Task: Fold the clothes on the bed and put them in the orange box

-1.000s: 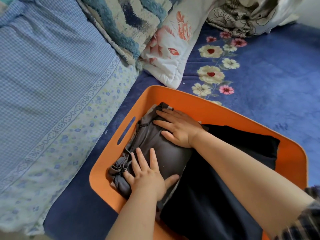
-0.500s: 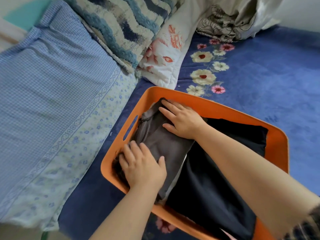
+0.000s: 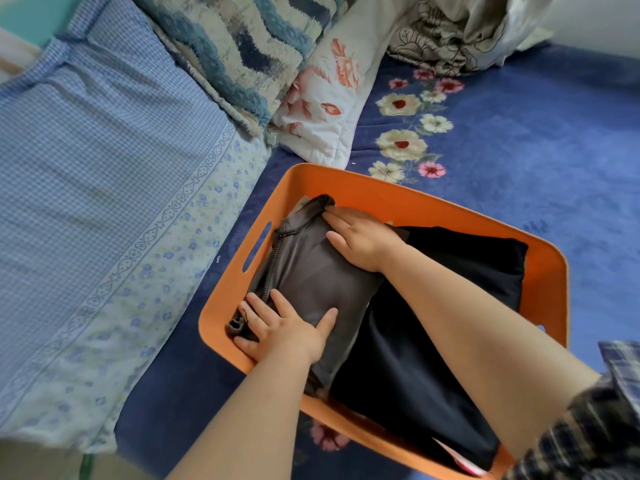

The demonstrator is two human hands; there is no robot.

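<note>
Where the orange box (image 3: 433, 206) sits on the bed (image 3: 536, 150), its smooth plastic walls curve up to rounded corners, and a long slot handle is cut through the left wall. Inside lie two folded garments side by side. On the left is a grey garment (image 3: 311, 271), soft and slightly shiny, folded into a plump rectangle with a dark stitched seam running along its left edge and a bunched end at the near left corner. Touching it on the right is a black garment (image 3: 415, 375), matte and flat, filling the rest of the box up to the far right wall; a sliver of something pale pink peeks out under its near edge, too little to identify.

Both hands lie flat on the grey garment. The left hand (image 3: 284, 327) has its fingers spread wide over the near end, thumb out to the right. The right hand (image 3: 360, 237) presses on the far end with straight fingers held close together, pointing left; a plaid sleeve (image 3: 588, 427) covers that arm's upper part.

Beside the box on the left rests a blue gingham pillow (image 3: 97, 168) with a flowered border. Further back lean a tufted wavy-patterned cushion (image 3: 242, 46) and a quilted white pillow (image 3: 325, 98) with orange flowers
</note>
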